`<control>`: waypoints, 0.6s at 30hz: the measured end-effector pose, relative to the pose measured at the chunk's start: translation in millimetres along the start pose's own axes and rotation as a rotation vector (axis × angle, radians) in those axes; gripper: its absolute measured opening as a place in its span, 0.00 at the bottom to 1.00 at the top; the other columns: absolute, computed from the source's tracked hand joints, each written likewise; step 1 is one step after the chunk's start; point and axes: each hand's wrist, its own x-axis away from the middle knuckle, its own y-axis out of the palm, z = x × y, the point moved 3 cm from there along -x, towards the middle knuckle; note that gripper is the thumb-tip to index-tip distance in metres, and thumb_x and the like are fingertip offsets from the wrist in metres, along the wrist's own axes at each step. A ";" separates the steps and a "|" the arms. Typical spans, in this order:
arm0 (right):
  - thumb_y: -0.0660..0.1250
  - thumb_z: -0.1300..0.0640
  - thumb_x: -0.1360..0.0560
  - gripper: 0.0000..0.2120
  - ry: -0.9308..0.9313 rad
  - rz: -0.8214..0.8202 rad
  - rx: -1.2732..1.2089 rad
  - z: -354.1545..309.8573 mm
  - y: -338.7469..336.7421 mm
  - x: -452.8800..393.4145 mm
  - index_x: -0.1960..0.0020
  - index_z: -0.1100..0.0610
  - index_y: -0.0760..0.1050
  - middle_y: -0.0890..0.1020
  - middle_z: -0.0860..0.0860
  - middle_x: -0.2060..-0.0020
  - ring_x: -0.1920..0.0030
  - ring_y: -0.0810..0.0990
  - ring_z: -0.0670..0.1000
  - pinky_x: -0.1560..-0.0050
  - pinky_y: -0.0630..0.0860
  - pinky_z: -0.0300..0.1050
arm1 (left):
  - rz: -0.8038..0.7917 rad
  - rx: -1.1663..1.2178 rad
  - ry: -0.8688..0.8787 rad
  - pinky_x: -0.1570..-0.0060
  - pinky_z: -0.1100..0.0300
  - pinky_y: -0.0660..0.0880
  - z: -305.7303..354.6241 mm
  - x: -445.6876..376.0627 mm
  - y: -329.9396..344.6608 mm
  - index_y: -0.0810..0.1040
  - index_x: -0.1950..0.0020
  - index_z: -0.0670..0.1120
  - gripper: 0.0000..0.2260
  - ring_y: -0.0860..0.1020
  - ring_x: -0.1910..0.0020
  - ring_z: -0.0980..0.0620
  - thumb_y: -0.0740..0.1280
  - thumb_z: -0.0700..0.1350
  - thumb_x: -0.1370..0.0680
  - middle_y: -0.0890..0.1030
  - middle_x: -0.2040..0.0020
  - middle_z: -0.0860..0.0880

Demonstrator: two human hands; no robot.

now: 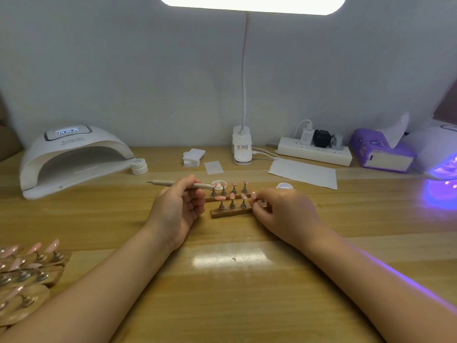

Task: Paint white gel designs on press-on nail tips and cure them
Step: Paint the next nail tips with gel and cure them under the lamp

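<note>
My left hand grips the brush ready; my right hand pinches a nail stand, steadying it for painting.

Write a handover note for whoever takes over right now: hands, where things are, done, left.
Left hand: holds the brush pen, one end over the open gel pot.
Right hand: pinches a stand at the right end of the near nail strip.
Far strip sits just behind it. White cure lamp is back left; a second lamp glows purple far right.
Done: no white design visible on these tips.
Left: paint, then cure.
</note>
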 end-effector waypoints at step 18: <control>0.70 0.61 0.25 0.03 -0.072 0.287 -0.694 -36.0 -24.3 -3.3 0.51 0.56 0.81 0.82 0.43 0.62 0.69 0.81 0.49 0.67 0.79 0.50 | -0.072 -0.476 0.859 0.64 0.69 0.75 36.9 56.8 50.0 0.76 0.53 0.51 0.04 0.80 0.64 0.57 0.65 0.51 0.22 0.81 0.62 0.52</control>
